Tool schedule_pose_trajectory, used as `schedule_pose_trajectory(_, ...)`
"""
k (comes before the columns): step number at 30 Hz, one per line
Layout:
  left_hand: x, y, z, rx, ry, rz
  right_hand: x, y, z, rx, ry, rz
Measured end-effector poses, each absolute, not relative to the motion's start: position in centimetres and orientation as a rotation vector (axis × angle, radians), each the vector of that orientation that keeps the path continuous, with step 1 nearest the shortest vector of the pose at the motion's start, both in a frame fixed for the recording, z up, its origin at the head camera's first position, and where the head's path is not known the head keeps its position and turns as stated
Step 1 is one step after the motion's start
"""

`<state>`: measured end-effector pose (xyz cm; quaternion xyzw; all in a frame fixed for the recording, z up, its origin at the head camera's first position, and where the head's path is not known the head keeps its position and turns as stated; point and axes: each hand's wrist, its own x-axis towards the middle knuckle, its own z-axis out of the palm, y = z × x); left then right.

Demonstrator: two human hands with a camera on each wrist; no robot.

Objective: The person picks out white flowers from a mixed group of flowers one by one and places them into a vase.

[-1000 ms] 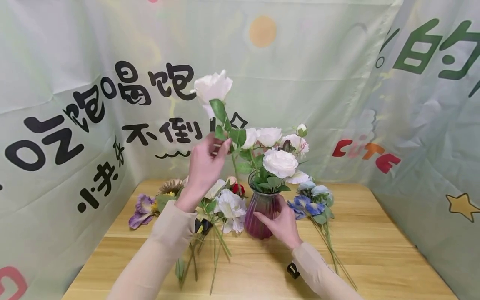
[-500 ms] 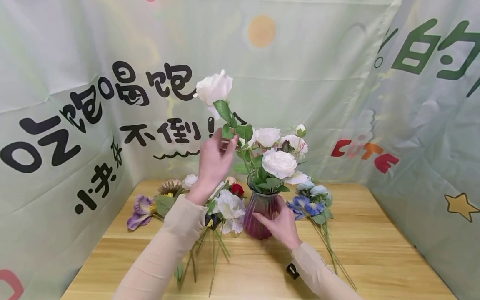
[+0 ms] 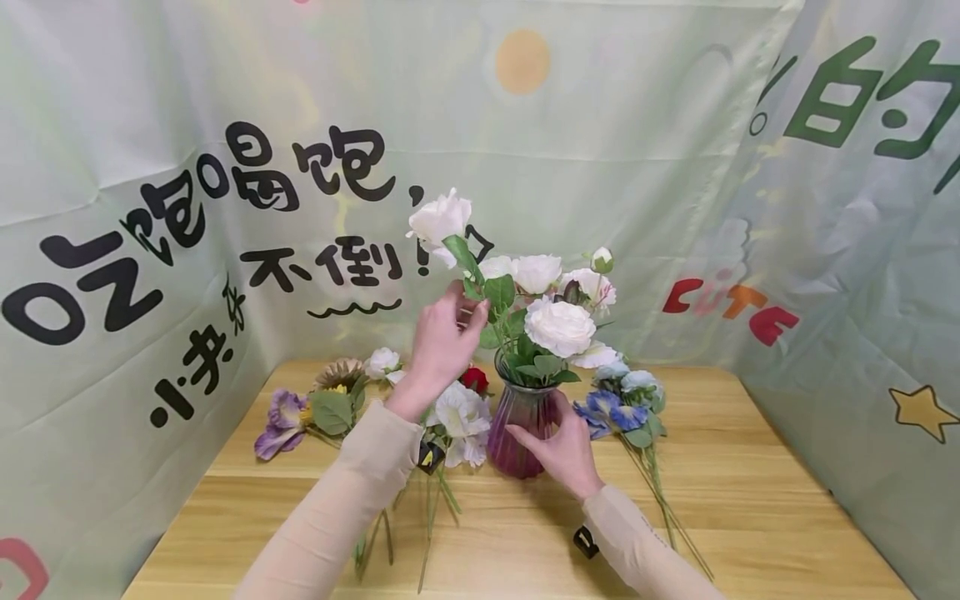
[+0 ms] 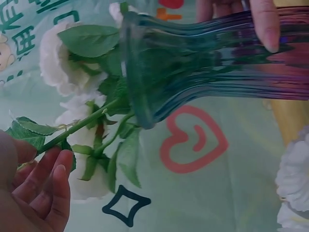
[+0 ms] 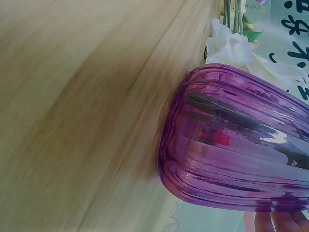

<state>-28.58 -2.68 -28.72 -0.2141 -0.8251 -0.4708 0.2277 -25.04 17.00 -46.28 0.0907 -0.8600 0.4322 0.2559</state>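
Observation:
My left hand [image 3: 447, 337] pinches the green stem [image 4: 79, 124] of a white artificial rose [image 3: 441, 218], just under its leaves. In the left wrist view that stem slants into the mouth of a ribbed glass vase [image 3: 517, 433], green-grey at the top and purple below. My right hand [image 3: 562, 446] grips the vase from the right side, thumb across its front. Several white flowers [image 3: 560, 327] and a bud [image 3: 602, 260] stand in the vase, and the held rose leans out to the left above them. Through the purple glass, dark stems [image 5: 227, 116] show inside.
Left of the vase lie a purple flower [image 3: 281, 425], a sunflower [image 3: 337, 379], a red rose [image 3: 475, 380] and white flowers [image 3: 461, 417], stems toward me. Blue flowers [image 3: 618, 408] lie to the right on the wooden table [image 3: 750, 500]. Printed cloth [image 3: 637, 167] hangs behind.
My left hand has moved down and slightly right, and the white rose has come down with it toward the vase. The right hand has kept its hold on the vase.

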Motion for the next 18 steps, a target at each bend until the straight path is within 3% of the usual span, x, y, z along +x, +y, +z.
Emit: schedule_pose_trajectory(18,-28.4,-2.1,-29.4,-0.614,-2.424,-1.086,-25.0,17.0,-46.2,0.242,-2.335,1.169)
